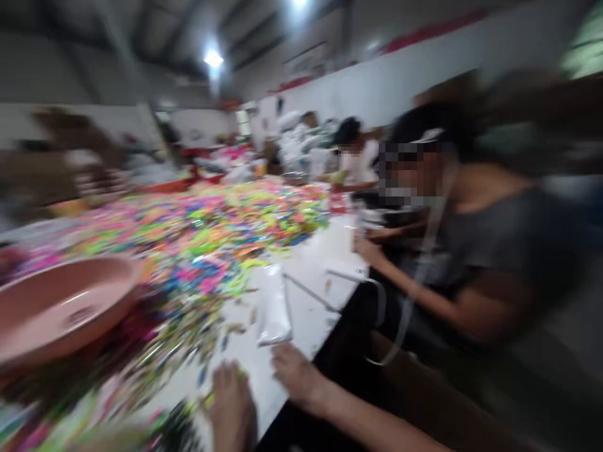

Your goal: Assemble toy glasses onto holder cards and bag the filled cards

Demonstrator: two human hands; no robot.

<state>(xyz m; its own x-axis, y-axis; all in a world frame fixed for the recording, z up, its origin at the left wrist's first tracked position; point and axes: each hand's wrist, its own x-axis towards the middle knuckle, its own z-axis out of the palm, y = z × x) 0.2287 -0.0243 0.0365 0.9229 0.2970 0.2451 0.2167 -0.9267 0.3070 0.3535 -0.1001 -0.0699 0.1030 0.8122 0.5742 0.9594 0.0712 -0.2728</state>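
The picture is smeared by motion. My left hand [232, 402] rests on the white table [313, 314] near the bottom edge, beside small yellow-green pieces; its fingers are too blurred to read. My right hand [294, 373] lies on the table just below a clear plastic bag [272, 307], touching or nearly touching its lower end. Whether it grips the bag I cannot tell.
A large heap of small bright multicoloured pieces [202, 232] covers most of the table. A pink basin [61, 304] stands at the left. A person in a grey top [475, 251] sits close on my right with hands at the table edge. More people work further back.
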